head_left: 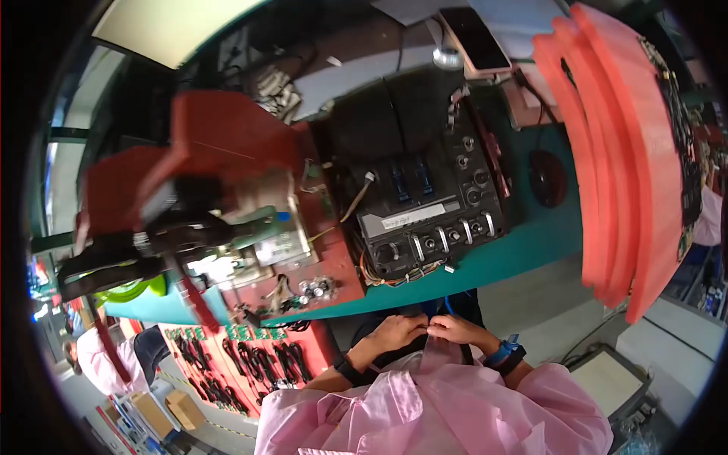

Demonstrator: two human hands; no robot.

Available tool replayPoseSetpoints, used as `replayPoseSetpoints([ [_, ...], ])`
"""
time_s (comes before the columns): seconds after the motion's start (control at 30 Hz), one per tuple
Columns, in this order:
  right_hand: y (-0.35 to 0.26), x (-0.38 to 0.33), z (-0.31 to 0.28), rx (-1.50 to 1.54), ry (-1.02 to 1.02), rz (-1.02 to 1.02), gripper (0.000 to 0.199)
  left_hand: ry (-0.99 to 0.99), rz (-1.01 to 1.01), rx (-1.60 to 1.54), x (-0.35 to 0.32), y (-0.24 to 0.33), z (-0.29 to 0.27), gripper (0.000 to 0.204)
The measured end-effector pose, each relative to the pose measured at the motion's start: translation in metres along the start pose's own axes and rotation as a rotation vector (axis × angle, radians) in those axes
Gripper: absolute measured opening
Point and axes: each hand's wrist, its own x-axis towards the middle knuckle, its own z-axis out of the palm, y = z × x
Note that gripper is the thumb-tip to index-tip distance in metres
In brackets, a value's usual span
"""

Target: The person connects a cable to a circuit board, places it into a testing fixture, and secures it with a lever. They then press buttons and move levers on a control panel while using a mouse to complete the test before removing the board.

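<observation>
Close together in front of my pink smock (394, 402), below the table's near edge, are both my hands. My left hand (396, 332) has its fingers curled in, their tips near the other hand; what they hold, if anything, is hidden. Pinched between the fingers of my right hand (453, 330) is a strip of the smock's pink cloth, which hangs down beneath it. A black band circles my left wrist, and a blue strap and a dark band circle my right. Just beyond the hands, a black equipment case (425, 212) with knobs and metal handles lies on the table.
Red trays holding circuit boards and metal parts (265, 250) lie left of the case. A blurred black arm (182, 220) reaches across them. Stacked red boards (614, 167) stand at the right, beside a black mouse (547, 178) and a phone (475, 42). Black cables (258, 364) fill a lower red tray.
</observation>
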Motion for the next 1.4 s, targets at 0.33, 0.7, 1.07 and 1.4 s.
replayPoseSetpoints([
  [0.33,0.078,0.060,-0.035,0.220,0.284,-0.008,0.023,0.085,0.567,0.131,0.101,-0.080,-0.008,0.016],
  [0.7,0.092,0.019,-0.007,0.101,0.597,-0.176,0.020,0.530,0.759,-1.505,0.094,-0.252,-0.064,0.033],
  [1.07,0.087,0.099,0.022,0.505,0.510,-0.498,0.018,0.614,0.418,-1.372,0.074,-0.141,0.019,0.038],
  [1.4,0.078,0.110,0.035,0.612,0.564,-0.560,0.017,0.684,0.511,-1.201,0.048,-0.116,0.022,0.039],
])
